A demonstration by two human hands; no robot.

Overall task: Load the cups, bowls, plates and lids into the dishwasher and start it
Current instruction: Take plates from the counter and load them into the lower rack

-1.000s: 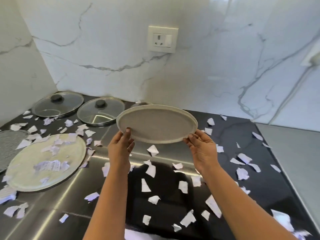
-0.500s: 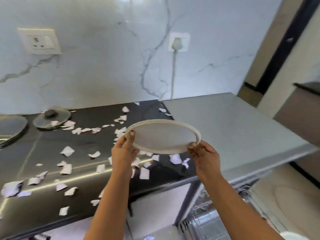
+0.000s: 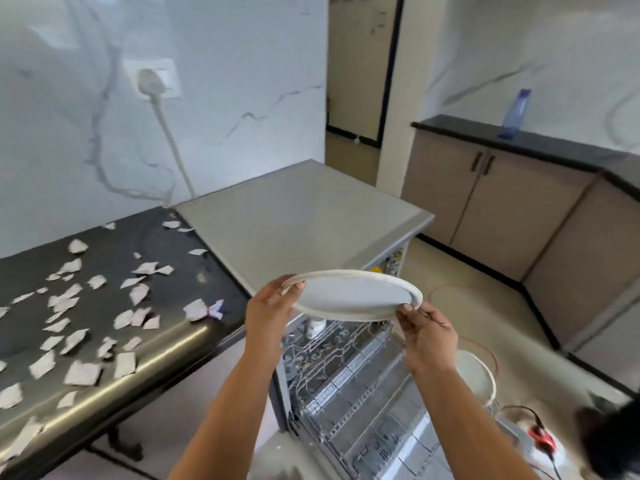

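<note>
A round grey plate (image 3: 349,296) with a pale rim hangs nearly flat in the air, held between both hands. My left hand (image 3: 272,306) grips its left rim, thumb on top. My right hand (image 3: 427,329) pinches its right rim. Below the plate stands the open dishwasher (image 3: 304,220), its wire lower rack (image 3: 356,386) pulled out. A small white item sits at the back of the rack; the rest of the rack looks bare.
Torn paper scraps (image 3: 83,327) litter the black counter (image 3: 166,244) on the left. A white bucket (image 3: 476,375), an orange cable and a red-tipped lead lie on the floor right of the rack. Brown cabinets (image 3: 502,199) line the far right wall, a blue bottle (image 3: 516,114) on top.
I have turned right with the plate, away from the counter with the glass lids. The plate now hangs over the dishwasher rack instead of the counter. Both hands keep their grip.
</note>
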